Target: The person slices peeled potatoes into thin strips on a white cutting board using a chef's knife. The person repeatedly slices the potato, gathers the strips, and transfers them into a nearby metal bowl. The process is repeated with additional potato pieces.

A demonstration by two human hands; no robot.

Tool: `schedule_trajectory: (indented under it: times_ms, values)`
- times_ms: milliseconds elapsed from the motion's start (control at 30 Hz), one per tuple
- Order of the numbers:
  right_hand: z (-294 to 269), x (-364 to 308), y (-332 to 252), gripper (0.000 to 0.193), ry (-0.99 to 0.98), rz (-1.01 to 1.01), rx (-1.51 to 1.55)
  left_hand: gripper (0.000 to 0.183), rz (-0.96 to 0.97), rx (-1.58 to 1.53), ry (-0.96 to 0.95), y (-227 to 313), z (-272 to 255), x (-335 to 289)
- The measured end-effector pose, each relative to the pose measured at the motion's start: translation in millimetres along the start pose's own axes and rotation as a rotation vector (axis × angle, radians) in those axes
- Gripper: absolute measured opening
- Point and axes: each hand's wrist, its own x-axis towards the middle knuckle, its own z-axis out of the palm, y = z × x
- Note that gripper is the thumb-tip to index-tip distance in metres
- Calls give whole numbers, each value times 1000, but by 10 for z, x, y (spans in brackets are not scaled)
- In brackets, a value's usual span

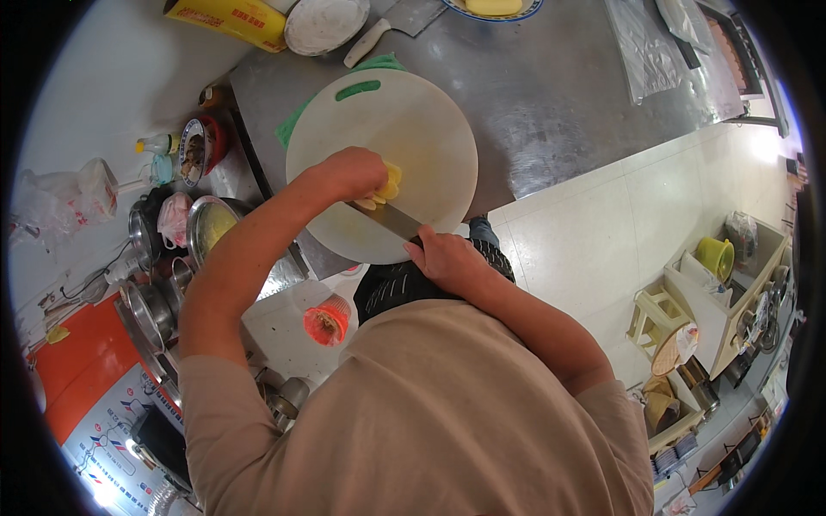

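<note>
A round white cutting board [422,129] with a handle slot lies on the steel table. On it are thin pale yellow slices [392,181] that look like potato. My left hand [354,172] is curled over the slices and presses them against the board; its fingertips are partly hidden. The handle of a kitchen knife is wrapped in my right hand [449,263], near the board's lower edge. The wide blade [391,221] points up and left from that hand, and its tip end lies beside the slices, just below my left hand.
A green cloth [291,127] shows under the board. Beyond it are a cleaver [370,41], a pale round dish [325,24] and a blue-rimmed plate [516,14] with yellow food. An orange-red basket [327,322] stands on the floor to the left, a stool [658,318] to the right.
</note>
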Motion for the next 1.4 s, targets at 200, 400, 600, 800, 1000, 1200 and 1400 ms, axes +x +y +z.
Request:
schedule_trajectory:
  times_ms: [200,400,600,800,1000,1200,1400]
  values:
    - [2,2,1,43,5,8,-14,14,-3,22,33,-7,-4,-36]
    - [4,-2,20,43,-1,-5,10,18,-80,-330,126,-140,-127,-240]
    - [15,4,15,41,7,-13,16,23,-127,-564,-125,-166,-264,-366]
    - [37,6,27,40,39,-21,-9,16,-54,-439,-95,-121,-252,-365]
    - [10,4,27,42,9,-1,23,11,-33,-338,23,-116,-90,-370]
    - [16,-2,37,41,25,-20,14,17,41,-371,164,-173,16,-301]
    - [52,4,43,39,76,-54,-13,21,-12,-536,86,-270,-45,-306]
